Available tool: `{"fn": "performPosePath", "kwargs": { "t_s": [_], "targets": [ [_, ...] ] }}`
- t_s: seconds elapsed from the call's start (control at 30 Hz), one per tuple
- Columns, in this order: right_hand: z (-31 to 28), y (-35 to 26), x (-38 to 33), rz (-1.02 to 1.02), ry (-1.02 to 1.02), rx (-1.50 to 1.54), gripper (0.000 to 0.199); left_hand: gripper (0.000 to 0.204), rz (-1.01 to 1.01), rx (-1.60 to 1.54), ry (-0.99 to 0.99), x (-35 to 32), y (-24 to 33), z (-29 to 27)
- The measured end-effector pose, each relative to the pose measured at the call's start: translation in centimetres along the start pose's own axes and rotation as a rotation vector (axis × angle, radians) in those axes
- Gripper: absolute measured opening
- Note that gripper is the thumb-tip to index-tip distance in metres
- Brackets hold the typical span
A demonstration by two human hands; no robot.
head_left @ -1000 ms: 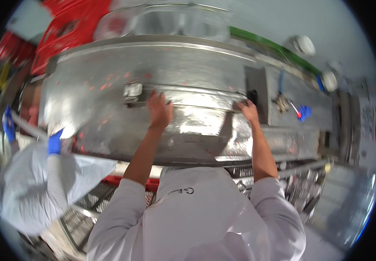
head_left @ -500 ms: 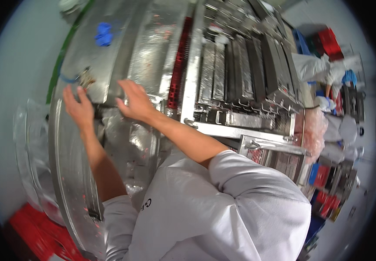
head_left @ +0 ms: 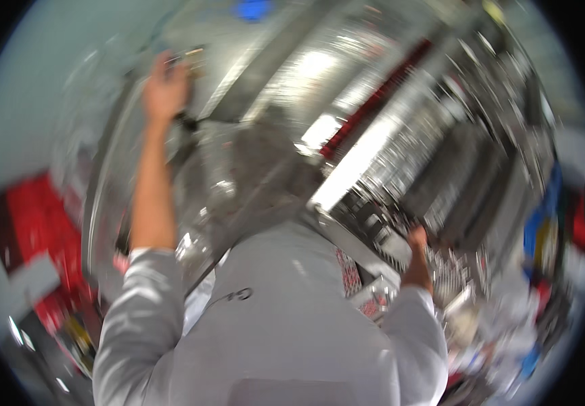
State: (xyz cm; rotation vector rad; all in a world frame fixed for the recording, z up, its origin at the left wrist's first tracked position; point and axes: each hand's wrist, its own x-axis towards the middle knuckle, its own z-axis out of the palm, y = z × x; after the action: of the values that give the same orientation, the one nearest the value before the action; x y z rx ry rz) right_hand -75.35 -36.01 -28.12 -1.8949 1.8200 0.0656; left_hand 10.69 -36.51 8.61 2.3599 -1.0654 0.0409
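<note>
Motion smears the whole picture. My left hand (head_left: pixel 165 93) reaches to the far left of the steel table (head_left: pixel 285 64), its fingers stretched out beside a small brownish item (head_left: pixel 196 62) whose kind I cannot make out. No held thing shows in that hand. On the right, my right hand (head_left: pixel 417 238) is at the near side of a metal rack (head_left: pixel 353 172) loaded with long steel moulds (head_left: pixel 458 176). Its fingers are too blurred and hidden to tell whether they grip a mould or the rack.
A blue crumpled item (head_left: pixel 253 9) lies at the table's far end. A dark red perforated strip (head_left: pixel 377 98) runs between table and rack. Red crates (head_left: pixel 38 216) stand at the left. More crates and pale plastic bags (head_left: pixel 502 314) are at the right.
My view has turned, so the table and rack now slant to the right. My right hand has left the table and moved right to the rack. My left hand stays near the brownish item.
</note>
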Motion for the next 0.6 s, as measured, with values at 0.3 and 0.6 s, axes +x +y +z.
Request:
{"fn": "performPosePath", "kwargs": {
  "t_s": [0.3, 0.6],
  "targets": [
    [-24.3, -23.1, 0.3, -0.197, 0.397, 0.271, 0.055, 0.057, 0.190, -0.421, 0.410, -7.3, -6.7, 2.5],
    [-60.7, -31.0, 0.7, -0.245, 0.661, -0.096, 0.057, 0.039, 0.605, -0.034, 0.401, 3.0, 0.5, 7.9]
  ]
}}
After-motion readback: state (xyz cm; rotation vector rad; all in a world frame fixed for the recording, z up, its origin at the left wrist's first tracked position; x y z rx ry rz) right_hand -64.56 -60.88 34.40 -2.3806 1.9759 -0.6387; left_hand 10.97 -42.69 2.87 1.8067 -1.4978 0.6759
